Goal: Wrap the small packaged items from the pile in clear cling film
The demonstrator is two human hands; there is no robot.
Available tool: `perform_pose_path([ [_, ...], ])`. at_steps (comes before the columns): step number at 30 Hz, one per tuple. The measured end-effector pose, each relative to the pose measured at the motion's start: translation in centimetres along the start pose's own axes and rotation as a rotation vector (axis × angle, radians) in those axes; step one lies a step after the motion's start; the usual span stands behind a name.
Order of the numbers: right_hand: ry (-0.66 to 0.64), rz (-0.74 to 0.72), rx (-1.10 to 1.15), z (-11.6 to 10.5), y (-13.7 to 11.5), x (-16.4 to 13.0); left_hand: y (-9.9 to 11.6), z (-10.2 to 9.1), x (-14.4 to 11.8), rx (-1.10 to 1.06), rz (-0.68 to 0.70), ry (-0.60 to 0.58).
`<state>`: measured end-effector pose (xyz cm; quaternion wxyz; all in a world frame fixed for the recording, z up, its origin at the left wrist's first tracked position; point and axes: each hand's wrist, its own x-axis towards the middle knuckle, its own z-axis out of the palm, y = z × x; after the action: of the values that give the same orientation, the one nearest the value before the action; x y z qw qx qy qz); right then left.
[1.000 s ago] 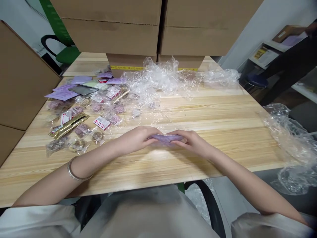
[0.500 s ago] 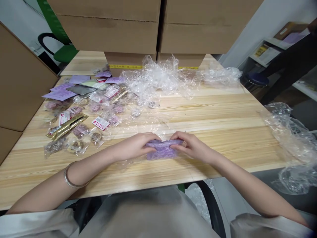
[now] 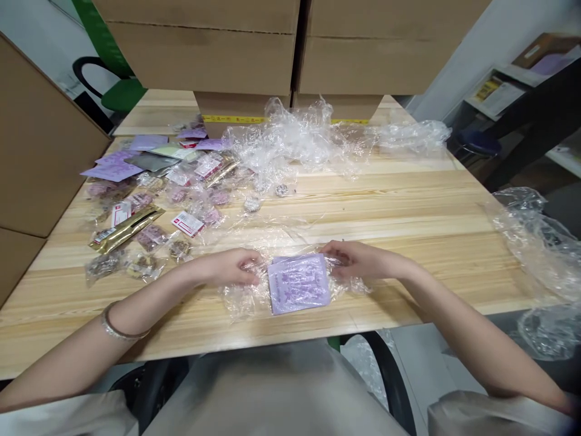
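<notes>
A small stack of purple printed packets lies flat near the table's front edge. Clear plastic film spreads under and around it, with shiny creases on both sides. My left hand rests over the film just left of the packets, thumb and fingers apart. To the right of the packets, my right hand is half curled with a gap between thumb and forefinger, over the film there. Neither hand touches the packets. Whether any fingertip touches the film is hard to make out.
Small wrapped pieces, gold sachets and purple packets are heaped at left. Crumpled clear film lies at the back before large cardboard boxes. More film hangs over the right edge. A person's dark-clothed leg shows at right.
Both hands have let go of the purple packets and drawn apart to either side. The packets, tilted up between the fingers before, now lie flat on the film.
</notes>
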<state>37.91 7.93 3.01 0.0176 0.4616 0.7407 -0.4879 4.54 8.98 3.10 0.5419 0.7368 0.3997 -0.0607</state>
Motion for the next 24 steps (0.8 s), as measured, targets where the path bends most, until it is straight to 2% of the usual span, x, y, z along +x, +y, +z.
perform_pose_path([
  [3, 0.054, 0.103, -0.052, -1.4, 1.0, -1.1, -1.0, -0.5, -1.4, 0.126, -0.052, 0.012],
  [5, 0.217, 0.12, -0.154, -1.4, 1.0, -2.0, -1.1, -0.1, -2.6, 0.252, -0.108, 0.095],
  [7, 0.444, 0.012, -0.311, -0.7, 0.3, -3.1, -0.4, 1.0, -3.6, 0.44, -0.11, 0.314],
  [8, 0.509, -0.085, -0.385, -0.1, -0.1, -3.5, 0.2, 1.8, -4.0, 0.538, -0.061, 0.441],
  [9, 0.513, -0.19, -0.441, 0.6, -0.5, -3.9, 0.7, 2.7, -4.2, 0.62, 0.025, 0.539],
  [10, 0.461, -0.282, -0.476, 1.4, -0.9, -4.1, 1.3, 3.7, -4.3, 0.671, 0.13, 0.573],
  [12, 0.289, -0.396, -0.499, 3.0, -1.0, -4.0, 1.9, 5.7, -4.1, 0.704, 0.305, 0.497],
  [13, 0.226, -0.417, -0.506, 3.8, -0.8, -3.7, 1.9, 6.6, -3.7, 0.707, 0.345, 0.437],
  [15, 0.214, -0.43, -0.527, 4.9, 0.1, -2.9, 1.3, 7.8, -3.0, 0.716, 0.336, 0.386],
  [17, 0.274, -0.443, -0.526, 5.4, 1.3, -2.3, 0.2, 8.1, -2.6, 0.694, 0.304, 0.405],
  [19, 0.332, -0.469, -0.48, 5.3, 2.2, -2.2, -0.8, 7.4, -2.6, 0.593, 0.316, 0.403],
  [21, 0.402, -0.461, -0.389, 5.0, 2.5, -2.4, -1.1, 5.9, -3.0, 0.423, 0.338, 0.37],
  [24, 0.529, -0.347, -0.228, 4.4, 1.8, -2.6, -0.7, 3.3, -3.3, 0.16, 0.252, 0.361],
])
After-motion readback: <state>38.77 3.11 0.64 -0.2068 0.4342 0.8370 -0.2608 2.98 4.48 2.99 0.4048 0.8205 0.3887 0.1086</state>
